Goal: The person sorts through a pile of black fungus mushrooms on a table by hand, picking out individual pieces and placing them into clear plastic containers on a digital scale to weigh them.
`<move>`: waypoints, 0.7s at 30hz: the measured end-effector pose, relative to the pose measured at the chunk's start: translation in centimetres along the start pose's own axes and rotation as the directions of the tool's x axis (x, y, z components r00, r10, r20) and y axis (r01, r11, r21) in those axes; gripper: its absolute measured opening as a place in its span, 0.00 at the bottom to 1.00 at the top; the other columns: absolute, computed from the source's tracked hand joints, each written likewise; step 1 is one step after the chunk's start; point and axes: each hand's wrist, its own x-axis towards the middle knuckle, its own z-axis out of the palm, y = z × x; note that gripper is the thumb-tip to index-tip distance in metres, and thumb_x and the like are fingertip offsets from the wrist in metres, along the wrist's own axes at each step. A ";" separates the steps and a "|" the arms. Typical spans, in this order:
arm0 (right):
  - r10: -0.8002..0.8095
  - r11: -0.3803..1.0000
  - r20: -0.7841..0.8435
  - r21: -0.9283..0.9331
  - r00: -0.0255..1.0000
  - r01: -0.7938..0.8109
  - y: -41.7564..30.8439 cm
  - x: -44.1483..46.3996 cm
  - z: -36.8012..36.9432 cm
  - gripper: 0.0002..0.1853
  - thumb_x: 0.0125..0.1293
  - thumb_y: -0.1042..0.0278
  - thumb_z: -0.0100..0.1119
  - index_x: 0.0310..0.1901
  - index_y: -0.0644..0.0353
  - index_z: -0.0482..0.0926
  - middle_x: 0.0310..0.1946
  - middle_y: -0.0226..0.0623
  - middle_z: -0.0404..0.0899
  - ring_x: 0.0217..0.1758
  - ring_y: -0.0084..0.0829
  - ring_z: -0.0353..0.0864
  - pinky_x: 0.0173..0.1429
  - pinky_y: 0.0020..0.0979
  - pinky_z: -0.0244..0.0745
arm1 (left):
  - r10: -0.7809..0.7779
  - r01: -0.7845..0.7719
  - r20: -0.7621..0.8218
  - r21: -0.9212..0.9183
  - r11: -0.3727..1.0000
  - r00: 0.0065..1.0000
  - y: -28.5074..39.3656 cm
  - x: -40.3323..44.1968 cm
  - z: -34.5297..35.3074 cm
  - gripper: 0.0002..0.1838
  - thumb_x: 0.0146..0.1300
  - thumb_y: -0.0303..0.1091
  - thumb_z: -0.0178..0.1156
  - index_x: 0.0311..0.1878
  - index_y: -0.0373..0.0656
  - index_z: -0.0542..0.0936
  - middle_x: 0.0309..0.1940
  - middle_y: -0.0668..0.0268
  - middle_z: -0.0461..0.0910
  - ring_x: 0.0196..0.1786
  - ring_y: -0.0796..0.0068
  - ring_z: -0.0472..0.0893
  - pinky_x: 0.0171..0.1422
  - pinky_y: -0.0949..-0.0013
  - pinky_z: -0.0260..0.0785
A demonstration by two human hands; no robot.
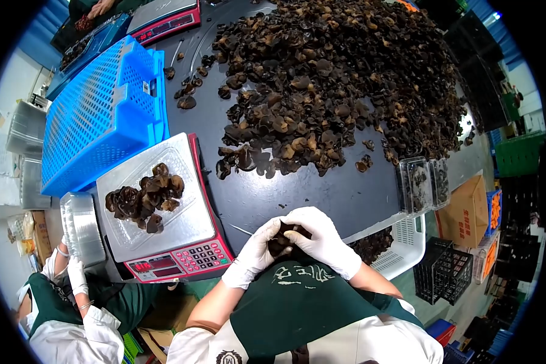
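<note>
Close to my apron at the table's front edge, my left hand (256, 250) and my right hand (323, 241), both in white gloves, are cupped together. Between them are dark wood ear mushrooms (279, 244), partly hidden by the fingers. To the left is a red digital scale (182, 261) with a steel plate. On that plate lies a clear plastic tray (124, 233) with a clump of wood ears (144, 197) in it. A large heap of wood ears (340, 85) spreads over the dark table (273, 197) in front of me.
Blue plastic crates (97, 115) stand left, near a second scale (167, 24). A co-worker (73, 303) at lower left holds stacked clear trays (82, 227). Clear trays with wood ears (417, 185) sit at the right edge, above a white basket (406, 246) and near a cardboard box (464, 212).
</note>
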 end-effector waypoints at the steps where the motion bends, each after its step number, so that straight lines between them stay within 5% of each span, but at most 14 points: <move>1: -0.087 0.992 -0.003 -0.092 0.996 0.086 0.1 0.1 -0.2 0.12 0.49 0.73 0.71 0.37 0.57 0.82 0.39 0.35 0.80 0.44 0.37 0.79 0.48 0.35 0.73 | 0.017 -0.017 -0.011 -0.023 1.000 1.000 -0.1 0.1 0.0 0.20 0.71 0.48 0.53 0.59 0.46 0.72 0.47 0.70 0.77 0.46 0.78 0.78 0.46 0.71 0.76; 7: -0.216 0.912 0.027 -0.351 0.976 0.212 0.0 0.1 0.8 0.14 0.41 0.64 0.75 0.31 0.53 0.82 0.44 0.31 0.77 0.54 0.40 0.71 0.59 0.42 0.64 | 0.123 -0.124 -0.010 -0.101 0.987 0.992 -0.5 0.8 1.2 0.19 0.73 0.44 0.51 0.60 0.42 0.70 0.50 0.66 0.74 0.51 0.75 0.76 0.56 0.69 0.73; 13: -0.264 0.881 0.019 -0.401 0.964 0.249 0.1 0.6 1.9 0.08 0.42 0.68 0.71 0.25 0.53 0.81 0.44 0.31 0.77 0.54 0.41 0.71 0.57 0.42 0.65 | 0.179 -0.178 -0.002 -0.111 0.978 0.984 -1.3 1.4 -0.4 0.20 0.73 0.44 0.52 0.61 0.42 0.70 0.52 0.65 0.74 0.56 0.74 0.75 0.61 0.68 0.72; 17: -0.262 0.956 0.153 -0.097 0.953 0.278 -0.7 -0.1 2.0 0.06 0.42 0.71 0.67 0.22 0.53 0.78 0.44 0.29 0.77 0.56 0.40 0.71 0.61 0.43 0.65 | 0.202 -0.207 -0.130 -0.025 0.978 0.971 -0.8 1.2 0.5 0.12 0.73 0.33 0.50 0.56 0.42 0.73 0.46 0.67 0.77 0.48 0.76 0.77 0.53 0.71 0.74; 21: -0.168 0.980 -0.018 0.102 0.986 0.169 -1.1 0.2 -0.2 0.06 0.46 0.80 0.61 0.20 0.59 0.74 0.41 0.36 0.78 0.51 0.42 0.74 0.54 0.38 0.71 | 0.410 -0.345 -0.160 0.323 0.881 0.898 0.9 -1.8 3.6 0.11 0.71 0.28 0.51 0.53 0.40 0.74 0.43 0.65 0.77 0.40 0.77 0.77 0.47 0.75 0.73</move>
